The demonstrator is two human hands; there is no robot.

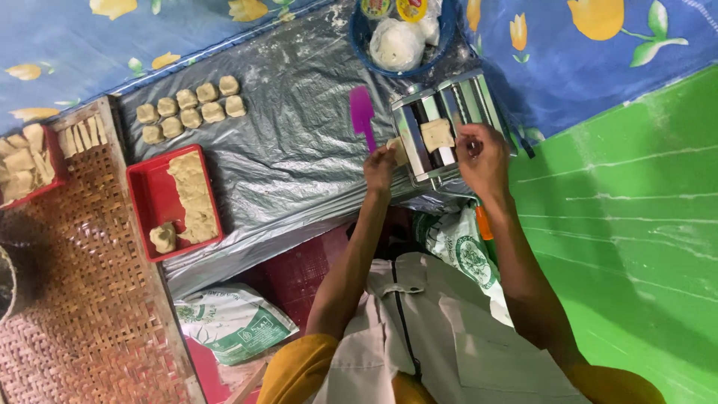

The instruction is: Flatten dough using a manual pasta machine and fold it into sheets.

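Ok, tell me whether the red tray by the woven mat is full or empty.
Partly full: the red tray holds a long strip of dough along one side and a small lump; the rest is bare.

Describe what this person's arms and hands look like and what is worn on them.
Both forearms are bare from elbow to fingers. The left hand and right hand wear no gloves; no ring or watch shows. Yellow sleeves end at the elbows, under a pale apron.
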